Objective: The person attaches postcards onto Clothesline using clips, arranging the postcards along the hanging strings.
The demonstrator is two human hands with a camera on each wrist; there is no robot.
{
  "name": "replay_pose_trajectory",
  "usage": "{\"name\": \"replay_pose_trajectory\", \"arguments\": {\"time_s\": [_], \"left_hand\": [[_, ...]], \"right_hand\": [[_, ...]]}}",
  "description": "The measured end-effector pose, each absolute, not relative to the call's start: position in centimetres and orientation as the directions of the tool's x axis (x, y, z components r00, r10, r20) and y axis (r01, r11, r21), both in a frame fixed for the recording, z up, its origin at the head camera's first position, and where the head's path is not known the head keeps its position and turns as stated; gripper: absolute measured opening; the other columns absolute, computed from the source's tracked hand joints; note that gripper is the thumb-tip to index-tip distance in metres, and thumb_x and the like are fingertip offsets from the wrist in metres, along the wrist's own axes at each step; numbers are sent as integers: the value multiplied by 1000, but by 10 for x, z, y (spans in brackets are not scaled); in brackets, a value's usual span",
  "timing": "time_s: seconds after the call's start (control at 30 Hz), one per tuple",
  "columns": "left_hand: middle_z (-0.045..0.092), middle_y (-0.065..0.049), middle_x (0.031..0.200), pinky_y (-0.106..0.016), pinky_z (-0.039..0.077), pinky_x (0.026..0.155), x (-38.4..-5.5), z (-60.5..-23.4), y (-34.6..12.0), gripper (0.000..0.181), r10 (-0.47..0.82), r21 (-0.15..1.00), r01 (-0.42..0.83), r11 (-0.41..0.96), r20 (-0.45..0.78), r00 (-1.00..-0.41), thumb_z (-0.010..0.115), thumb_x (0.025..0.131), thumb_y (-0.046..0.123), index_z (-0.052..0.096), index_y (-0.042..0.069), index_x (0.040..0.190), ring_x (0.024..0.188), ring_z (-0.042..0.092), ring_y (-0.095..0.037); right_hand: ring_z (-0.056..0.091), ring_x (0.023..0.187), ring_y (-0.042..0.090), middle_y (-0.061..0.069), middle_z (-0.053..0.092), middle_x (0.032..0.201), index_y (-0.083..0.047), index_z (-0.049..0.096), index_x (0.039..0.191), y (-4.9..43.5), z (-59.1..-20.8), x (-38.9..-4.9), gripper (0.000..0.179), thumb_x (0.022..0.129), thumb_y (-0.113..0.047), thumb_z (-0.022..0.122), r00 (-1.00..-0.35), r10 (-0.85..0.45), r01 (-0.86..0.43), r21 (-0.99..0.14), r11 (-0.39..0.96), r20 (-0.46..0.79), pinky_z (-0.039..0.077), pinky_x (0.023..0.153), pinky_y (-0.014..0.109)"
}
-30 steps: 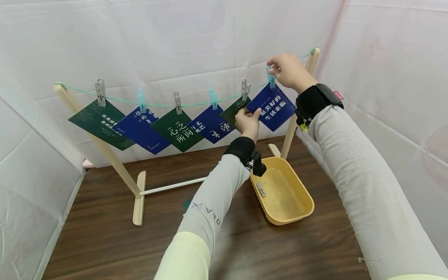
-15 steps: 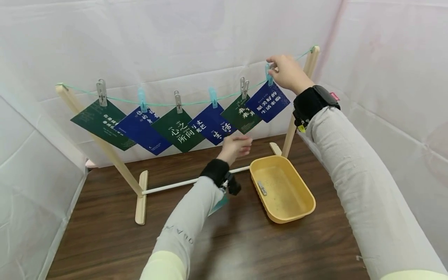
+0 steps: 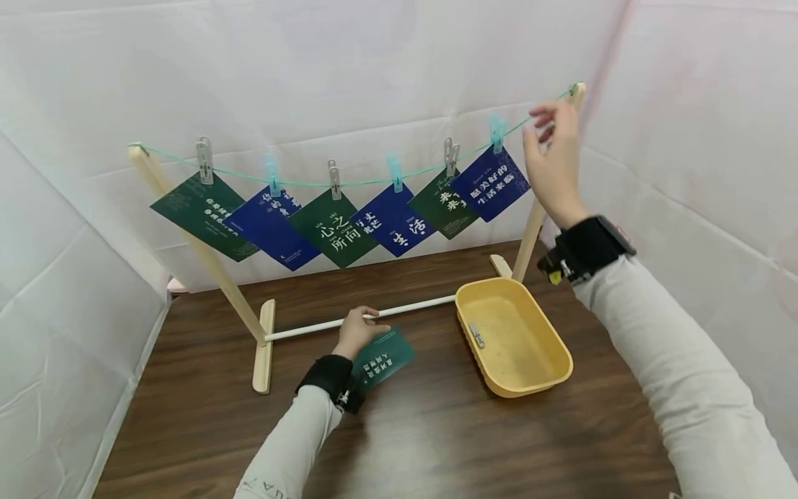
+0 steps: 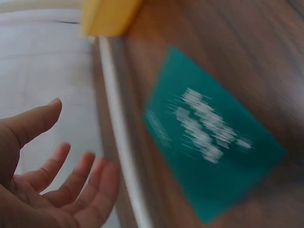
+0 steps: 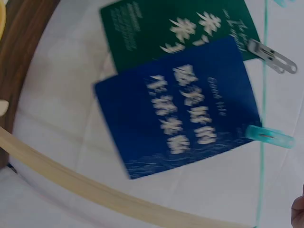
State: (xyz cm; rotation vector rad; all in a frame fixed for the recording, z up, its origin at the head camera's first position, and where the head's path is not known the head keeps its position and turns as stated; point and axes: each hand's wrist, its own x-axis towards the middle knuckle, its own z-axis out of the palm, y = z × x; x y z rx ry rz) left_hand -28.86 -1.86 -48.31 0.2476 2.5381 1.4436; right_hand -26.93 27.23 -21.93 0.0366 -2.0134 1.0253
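Observation:
My left hand (image 3: 359, 331) reaches low over the table beside a green card (image 3: 388, 355) lying there. Thumb and fingers are spread with nothing between them, and the left wrist view shows the card (image 4: 213, 137) apart from them. Up on the right, my right hand (image 3: 557, 163) is off the light-blue clothespin (image 3: 497, 133), its fingers loosely bent and holding nothing. That clothespin (image 5: 270, 136) pins a blue card (image 5: 175, 109) by a corner to the green string (image 5: 262, 180). Just a fingertip of the right hand shows at the right wrist view's edge.
Several blue and green cards, like the green card (image 3: 333, 232), hang overlapping from grey and light-blue clothespins. Wooden posts (image 3: 231, 291) and a white rod (image 3: 418, 305) make the rack. A yellow basin (image 3: 548, 333) holds a grey clothespin (image 3: 476, 335).
My left hand has left the hanging cards and come down to the green card on the table. My right hand has let go of the light-blue clothespin and moved right; the blue card hangs.

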Motion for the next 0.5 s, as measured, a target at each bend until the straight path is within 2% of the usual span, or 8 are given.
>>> {"name": "replay_pose_trajectory", "arguments": {"time_s": [0.1,0.13,0.23,0.37,0.5], "left_hand": [[61,-18,112,-43,51,83,-278,-495,-25,50,217,786,78,614,-73,-973,80,76,26,59,5,116,100,59,-32],[57,-22,118,-48,49,89,-271,-491,-26,53,201,755,58,653,-99,-974,80,76,21,57,3,120,107,55,-38],[49,-26,125,-51,47,91,-259,-496,-29,61,204,676,90,731,-91,-975,78,77,18,50,1,128,114,47,-44],[40,-28,132,-53,46,92,-252,-503,-33,72,242,596,131,792,-110,-964,78,78,21,41,2,137,121,40,-47],[32,-31,142,-60,38,101,-250,-511,-37,82,281,622,136,771,-141,-949,80,76,22,35,3,142,131,30,-52]], "right_hand": [[38,78,-1,-12,39,91,0,49,107,283,-255,-259,15,93,-3,48,-626,367,-383,-681,624,688,34,71,16],[38,78,-1,-10,40,91,2,49,106,287,-269,-257,14,92,-3,48,-628,370,-373,-682,629,685,34,71,16],[39,79,5,4,46,92,10,48,104,301,-313,-254,17,90,1,49,-656,330,-329,-651,685,679,34,70,18],[44,84,25,26,48,99,14,48,107,317,-364,-252,21,89,4,48,-726,237,-275,-588,760,646,35,77,30],[43,98,42,31,47,106,14,48,114,327,-399,-248,28,88,5,50,-792,199,-216,-570,793,577,34,87,48]]}}
